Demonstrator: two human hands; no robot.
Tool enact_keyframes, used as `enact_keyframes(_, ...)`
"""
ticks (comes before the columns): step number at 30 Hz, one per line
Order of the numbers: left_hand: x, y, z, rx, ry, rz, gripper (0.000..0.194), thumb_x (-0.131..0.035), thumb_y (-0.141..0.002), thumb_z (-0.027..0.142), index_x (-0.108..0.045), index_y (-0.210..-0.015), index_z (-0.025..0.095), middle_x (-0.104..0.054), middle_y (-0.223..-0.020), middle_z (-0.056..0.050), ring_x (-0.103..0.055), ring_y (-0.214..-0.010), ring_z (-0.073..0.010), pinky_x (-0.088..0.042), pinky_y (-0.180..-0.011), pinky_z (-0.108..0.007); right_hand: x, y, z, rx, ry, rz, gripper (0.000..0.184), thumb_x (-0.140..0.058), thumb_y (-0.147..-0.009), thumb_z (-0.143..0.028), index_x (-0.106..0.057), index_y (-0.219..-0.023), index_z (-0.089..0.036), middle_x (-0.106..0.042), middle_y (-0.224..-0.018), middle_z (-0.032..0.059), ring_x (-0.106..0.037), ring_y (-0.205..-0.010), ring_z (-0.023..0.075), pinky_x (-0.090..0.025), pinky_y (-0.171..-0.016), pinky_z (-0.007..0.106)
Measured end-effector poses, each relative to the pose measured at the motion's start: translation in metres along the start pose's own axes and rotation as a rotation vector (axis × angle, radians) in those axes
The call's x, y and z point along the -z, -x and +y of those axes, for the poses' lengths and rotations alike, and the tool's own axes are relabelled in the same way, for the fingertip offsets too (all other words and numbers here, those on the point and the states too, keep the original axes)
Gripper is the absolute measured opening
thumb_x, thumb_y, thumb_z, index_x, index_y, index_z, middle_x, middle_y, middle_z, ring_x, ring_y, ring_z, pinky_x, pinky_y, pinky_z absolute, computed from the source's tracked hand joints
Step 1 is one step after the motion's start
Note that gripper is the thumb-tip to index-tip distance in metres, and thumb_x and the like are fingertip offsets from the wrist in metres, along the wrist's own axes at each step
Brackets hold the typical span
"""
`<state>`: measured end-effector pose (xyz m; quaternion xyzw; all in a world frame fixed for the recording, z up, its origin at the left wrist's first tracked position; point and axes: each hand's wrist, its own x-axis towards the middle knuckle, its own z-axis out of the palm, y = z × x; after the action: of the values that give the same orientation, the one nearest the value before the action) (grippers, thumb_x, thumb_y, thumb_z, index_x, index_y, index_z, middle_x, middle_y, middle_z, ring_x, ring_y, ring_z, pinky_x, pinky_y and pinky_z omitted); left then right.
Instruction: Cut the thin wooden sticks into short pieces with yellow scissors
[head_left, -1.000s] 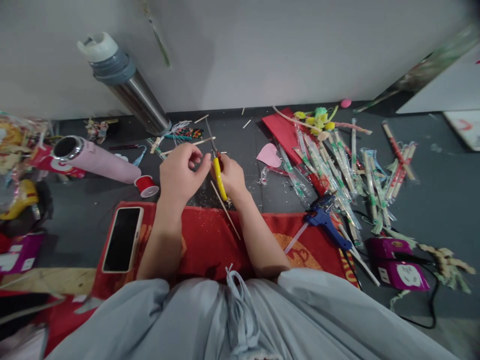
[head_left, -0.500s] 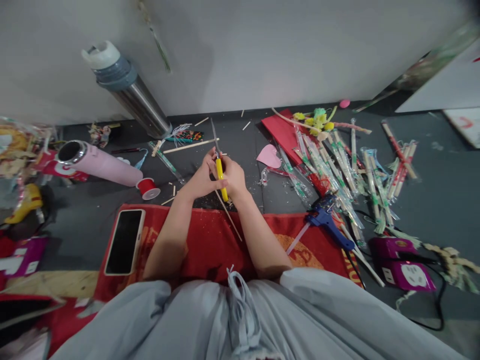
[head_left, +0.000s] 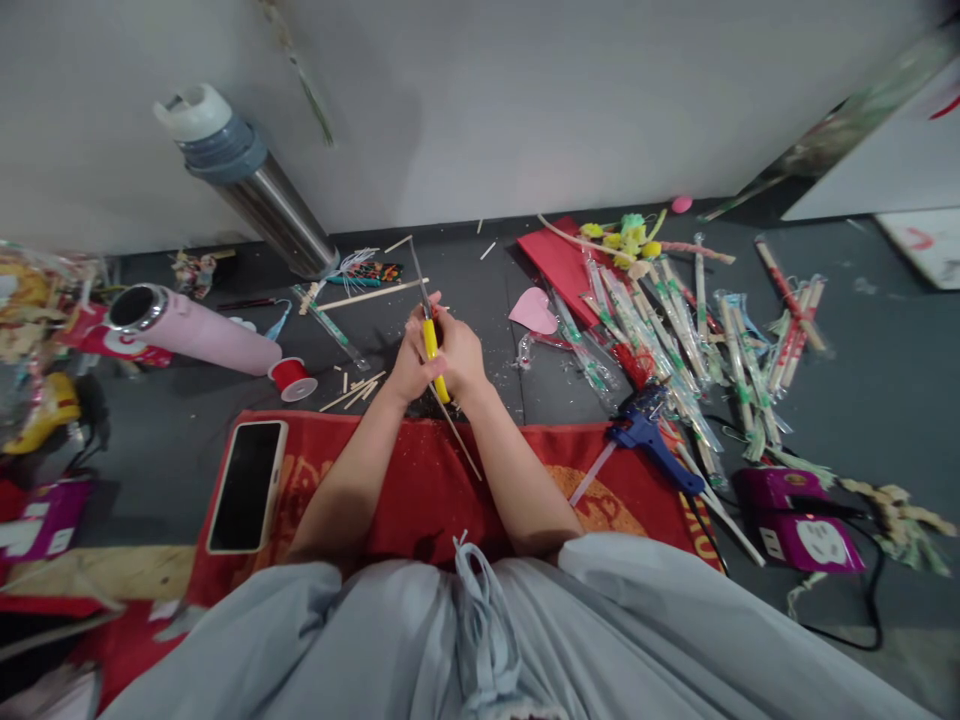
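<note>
My right hand (head_left: 463, 355) is closed around the yellow handle of a craft knife (head_left: 430, 340). Its long metal blade points up and away, tilted a little left. Pressed close beside it, my left hand (head_left: 412, 362) is closed, with its thumb lying across the knife handle. A thin wooden stick (head_left: 461, 445) runs from between my hands down over the red cloth (head_left: 405, 490); its upper end is hidden by my fingers. Several short cut sticks (head_left: 356, 390) lie left of my left hand, and a longer stick (head_left: 367, 296) lies beyond it.
Left are a red ribbon spool (head_left: 292, 380), a pink bottle (head_left: 217, 335), a steel thermos (head_left: 274, 200) and a phone (head_left: 247, 487). Right are a pink paper heart (head_left: 534, 311), wrapped sticks (head_left: 660, 320), a blue glue gun (head_left: 652, 445) and a purple power strip (head_left: 799, 520) with a cable.
My left hand has drawn slightly right, uncovering more of the short sticks beside it. The knife leans a little further left. The whole view has shifted slightly.
</note>
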<state>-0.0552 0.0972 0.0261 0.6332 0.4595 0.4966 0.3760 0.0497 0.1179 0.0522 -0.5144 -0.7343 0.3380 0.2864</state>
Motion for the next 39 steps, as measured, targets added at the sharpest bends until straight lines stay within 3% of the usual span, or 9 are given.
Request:
enact_keyframes(7,-0.002,0.0,0.01,0.077,-0.129,-0.001,0.113,-0.04,-0.056,0.094,-0.027,-0.145,0.024,-0.045,-0.142,-0.015,-0.052,-0.126,-0.0279,-0.043,-0.106,-0.043,-0.002,0.0,0.001,0.006,0.004,0.017,0.063,-0.034,-0.091,-0.067,-0.06,-0.112,-0.013,-0.069,-0.093,0.0143,-0.064,-0.085,0.0249,-0.046,-0.075,0.034)
enact_keyframes(14,0.022,-0.008,0.027,0.054,-0.169,-0.114,0.111,-0.056,-0.058,0.087,-0.031,-0.144,0.022,-0.042,-0.147,-0.018,-0.041,-0.138,-0.0318,-0.036,-0.114,-0.047,0.0,-0.001,-0.003,0.005,-0.084,-0.015,0.055,-0.034,-0.091,-0.066,-0.058,-0.098,-0.017,-0.068,-0.087,0.0089,-0.061,-0.079,0.0215,-0.043,-0.07,0.03)
enact_keyframes(19,0.044,0.0,0.07,0.018,-0.577,0.051,0.068,-0.037,-0.087,0.069,-0.047,-0.134,0.02,-0.059,-0.129,-0.013,-0.058,-0.12,-0.0244,-0.047,-0.101,-0.039,0.002,0.001,-0.007,0.048,-0.071,0.025,0.054,-0.038,-0.089,-0.068,-0.055,-0.094,-0.017,-0.064,-0.085,0.0088,-0.058,-0.083,0.0227,-0.043,-0.072,0.031)
enact_keyframes(22,0.049,0.006,0.096,0.036,-0.83,0.197,0.045,-0.033,-0.095,0.054,-0.064,-0.107,0.024,-0.069,-0.091,-0.005,-0.066,-0.09,-0.0194,-0.051,-0.089,-0.036,0.0,0.001,-0.007,0.063,-0.029,0.048,0.055,-0.038,-0.088,-0.07,-0.053,-0.092,-0.018,-0.062,-0.083,0.0082,-0.056,-0.082,0.0229,-0.043,-0.077,0.034)
enact_keyframes(24,0.05,0.007,0.105,0.003,-0.936,0.297,0.034,-0.038,-0.095,0.045,-0.066,-0.094,0.025,-0.067,-0.083,-0.005,-0.065,-0.088,-0.0205,-0.05,-0.09,-0.038,0.0,0.002,-0.005,0.104,-0.001,0.054,0.056,-0.037,-0.088,-0.07,-0.052,-0.094,-0.017,-0.063,-0.086,0.0091,-0.055,-0.085,0.0237,-0.044,-0.081,0.037)
enact_keyframes(26,0.052,0.005,0.106,-0.055,-0.984,0.348,0.022,-0.047,-0.092,0.039,-0.065,-0.092,0.027,-0.067,-0.093,-0.006,-0.062,-0.1,-0.0239,-0.047,-0.096,-0.043,0.0,0.002,-0.005,0.157,0.029,0.059,0.057,-0.037,-0.088,-0.071,-0.052,-0.098,-0.016,-0.063,-0.092,0.0108,-0.055,-0.089,0.0248,-0.044,-0.084,0.038)
enact_keyframes(29,0.056,0.002,0.099,-0.092,-0.974,0.306,0.016,-0.052,-0.09,0.035,-0.064,-0.098,0.028,-0.066,-0.107,-0.007,-0.058,-0.113,-0.0261,-0.044,-0.102,-0.046,0.001,0.003,-0.006,0.207,0.057,0.051,0.059,-0.038,-0.088,-0.07,-0.052,-0.104,-0.015,-0.064,-0.098,0.012,-0.055,-0.094,0.0255,-0.043,-0.086,0.038)
enact_keyframes(32,0.06,0.001,0.09,-0.087,-0.978,0.267,0.018,-0.05,-0.091,0.035,-0.065,-0.097,0.028,-0.069,-0.104,-0.004,-0.062,-0.107,-0.0233,-0.048,-0.099,-0.042,0.004,0.005,-0.01,0.222,0.071,0.024,0.059,-0.037,-0.088,-0.07,-0.051,-0.105,-0.015,-0.064,-0.098,0.012,-0.055,-0.093,0.0261,-0.044,-0.085,0.039)
enact_keyframes(39,0.066,0.001,0.084,-0.077,-0.938,0.316,0.022,-0.051,-0.088,0.038,-0.069,-0.082,0.028,-0.074,-0.089,-0.002,-0.069,-0.091,-0.0212,-0.055,-0.087,-0.038,0.008,0.007,-0.011,0.288,0.093,0.003,0.063,-0.037,-0.086,-0.074,-0.05,-0.102,-0.015,-0.061,-0.099,0.0128,-0.054,-0.096,0.0273,-0.044,-0.087,0.041)
